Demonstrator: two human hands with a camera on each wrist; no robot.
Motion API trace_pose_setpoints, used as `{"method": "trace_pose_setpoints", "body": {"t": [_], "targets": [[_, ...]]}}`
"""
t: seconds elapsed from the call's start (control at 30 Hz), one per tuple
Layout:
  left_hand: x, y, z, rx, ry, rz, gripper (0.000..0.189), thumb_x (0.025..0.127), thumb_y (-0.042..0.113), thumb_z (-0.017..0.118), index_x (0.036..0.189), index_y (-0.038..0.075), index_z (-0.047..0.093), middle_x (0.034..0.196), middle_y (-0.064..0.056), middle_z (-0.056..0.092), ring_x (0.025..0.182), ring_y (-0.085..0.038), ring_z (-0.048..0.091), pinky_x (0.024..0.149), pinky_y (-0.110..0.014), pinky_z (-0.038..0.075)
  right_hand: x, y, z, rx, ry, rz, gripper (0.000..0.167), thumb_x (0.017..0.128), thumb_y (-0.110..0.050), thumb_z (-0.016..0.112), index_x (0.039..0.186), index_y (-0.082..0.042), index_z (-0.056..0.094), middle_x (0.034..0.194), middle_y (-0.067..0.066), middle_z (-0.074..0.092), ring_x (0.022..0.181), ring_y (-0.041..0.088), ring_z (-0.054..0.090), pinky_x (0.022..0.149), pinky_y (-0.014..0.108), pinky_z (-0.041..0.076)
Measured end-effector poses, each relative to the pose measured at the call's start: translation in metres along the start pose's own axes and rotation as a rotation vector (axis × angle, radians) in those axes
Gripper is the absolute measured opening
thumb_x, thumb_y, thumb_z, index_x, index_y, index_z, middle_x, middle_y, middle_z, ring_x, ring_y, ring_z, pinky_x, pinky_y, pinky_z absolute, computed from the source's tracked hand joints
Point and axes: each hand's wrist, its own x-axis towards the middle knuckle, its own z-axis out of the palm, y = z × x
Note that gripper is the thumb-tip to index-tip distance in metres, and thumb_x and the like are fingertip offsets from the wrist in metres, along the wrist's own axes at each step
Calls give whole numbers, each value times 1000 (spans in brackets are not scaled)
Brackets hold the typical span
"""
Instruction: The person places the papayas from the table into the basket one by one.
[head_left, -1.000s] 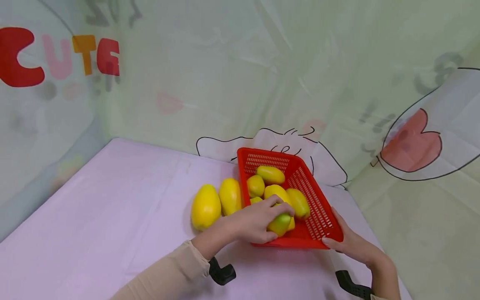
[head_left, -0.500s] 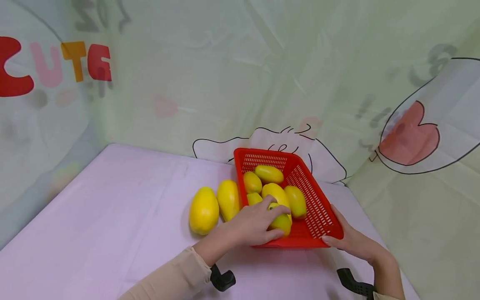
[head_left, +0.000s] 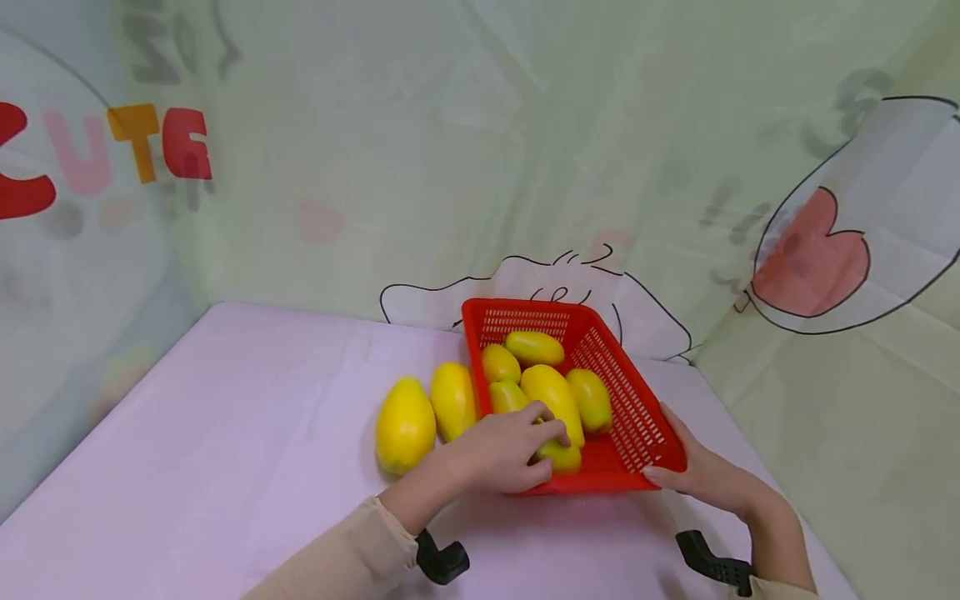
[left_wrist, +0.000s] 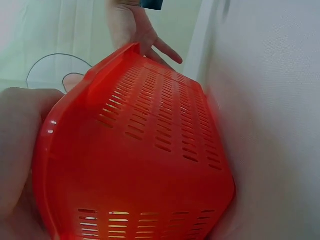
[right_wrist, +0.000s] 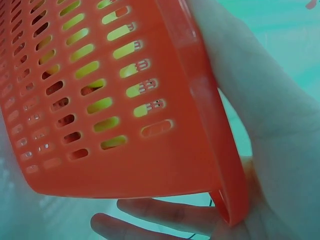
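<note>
A red plastic basket (head_left: 630,367) with slotted sides holds several yellow and yellow-green mangoes. My left hand (head_left: 498,450) reaches over its near left rim, fingers curved over the left end of a yellow-green mango (head_left: 564,460) low in the near part of the basket. My right hand (head_left: 708,475) grips the near right corner, thumb on the rim and other fingers outside. In the right wrist view, two fingers (right_wrist: 165,212) extend below the basket corner. The basket's wall fills much of the left wrist view, where the mango under my left hand is hidden.
Two large yellow mangoes, an outer one (head_left: 405,427) and one beside the basket (head_left: 453,400), lie on the pale pink tabletop (head_left: 285,417). A printed cloth wall (head_left: 420,167) stands close behind the basket. Black wrist straps show at both wrists.
The mango under my left hand has settled lower in the basket, and the fingers have shifted toward its left end. My right hand keeps its grip on the corner. The head view has shifted slightly.
</note>
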Motion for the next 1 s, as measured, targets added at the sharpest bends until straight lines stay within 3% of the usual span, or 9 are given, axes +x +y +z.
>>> {"method": "trace_pose_setpoints", "body": {"t": [0.17,0.3,0.4,0.5,0.57,0.67,0.83,0.9,1.0], "targets": [[1,3,4,-5,1,10,30,92,29,53,121,32,58,128,8,51,92,-3,54,81,-16,48,-4,3,-3,-5,-19,17,106,88,-37,62,149,-19,-24,151,29,5,128,46,27,86,46,53],[0,3,7,45,0,-14,27,94,31,53,120,32,60,124,10,56,99,-4,55,87,-18,49,0,4,-1,13,-37,10,106,88,-36,61,148,-18,-24,151,28,5,127,45,28,87,45,53],[1,2,7,101,-5,-7,20,96,33,50,111,29,63,101,13,60,88,-3,54,78,-15,47,2,2,-1,13,-40,12,106,88,-36,61,148,-18,-25,150,28,5,126,45,28,87,45,53],[1,0,6,154,-16,11,19,98,35,47,103,27,63,79,13,54,74,-4,49,66,-15,41,4,0,0,13,-45,6,106,88,-37,60,148,-19,-26,150,28,6,126,44,28,87,45,53],[2,0,5,174,-25,10,21,99,36,44,102,27,63,74,12,51,71,-5,48,63,-16,39,7,-1,-1,11,-46,3,106,89,-36,60,148,-19,-26,150,28,7,125,43,29,86,44,53],[1,0,4,168,-36,-6,25,99,38,44,109,28,63,79,14,56,74,-4,50,67,-16,43,10,-2,-1,7,-47,-7,105,89,-35,60,148,-19,-25,150,28,7,125,42,30,85,43,53],[1,0,2,103,-34,-17,30,98,37,46,124,28,59,117,12,60,104,-4,54,92,-18,46,12,0,-4,-9,-54,15,107,88,-36,61,148,-19,-25,150,28,5,125,43,29,85,43,54],[1,-1,1,73,4,6,31,97,35,48,127,29,57,127,11,55,112,-4,52,98,-18,44,11,2,-5,-18,-57,42,107,88,-38,61,147,-19,-27,150,29,3,125,45,28,85,44,54],[2,-6,-3,31,128,46,31,96,29,51,126,28,57,127,9,52,112,-4,51,96,-15,44,10,4,-5,-36,-54,66,107,89,-39,60,147,-17,-28,150,31,0,125,46,27,86,45,53]]}}
